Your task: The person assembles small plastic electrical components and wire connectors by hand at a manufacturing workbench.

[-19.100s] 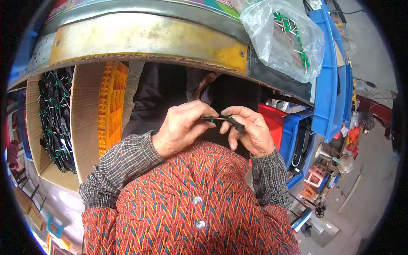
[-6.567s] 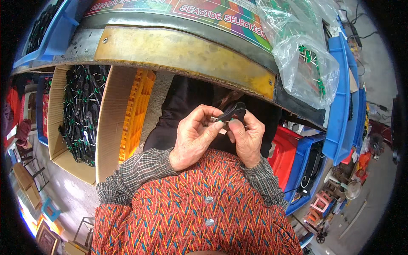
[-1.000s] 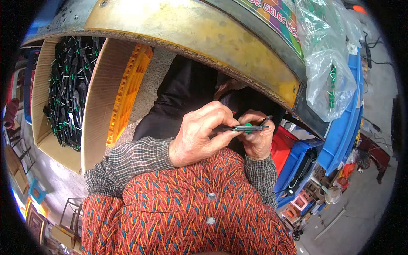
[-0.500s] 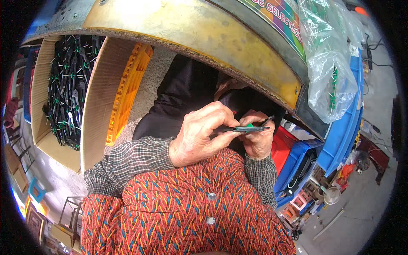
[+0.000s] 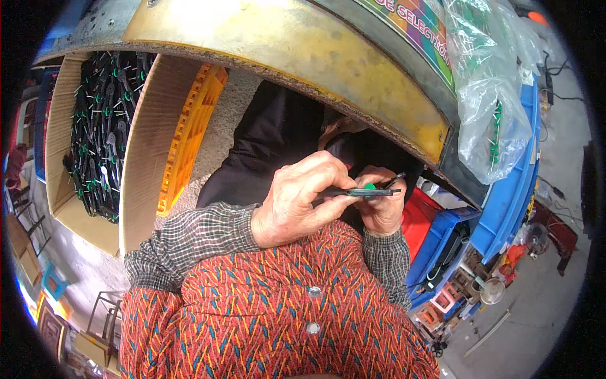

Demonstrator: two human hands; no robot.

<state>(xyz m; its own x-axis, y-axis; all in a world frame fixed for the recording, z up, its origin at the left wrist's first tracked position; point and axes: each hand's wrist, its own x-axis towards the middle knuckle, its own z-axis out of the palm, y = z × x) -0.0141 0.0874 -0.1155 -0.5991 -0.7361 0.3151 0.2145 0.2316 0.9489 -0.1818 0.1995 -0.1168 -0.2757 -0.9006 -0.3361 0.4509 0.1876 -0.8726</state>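
Left hand (image 5: 293, 201): grip narrow, thumb and fingers pinching the left end of the black piece (image 5: 379, 192).
Right hand (image 5: 384, 213): grip closed around the right part of that piece.
Black piece: between both hands, near side of the worktop (image 5: 271, 54); a green part (image 5: 370, 187) shows on it.
Cardboard box (image 5: 150, 145): left, with many black pieces (image 5: 104, 142).
Orange crate (image 5: 188, 148): just right of the box.
Clear bag (image 5: 476, 142): far right, green parts inside.

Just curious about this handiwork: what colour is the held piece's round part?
The round part is green, best seen in the head view.
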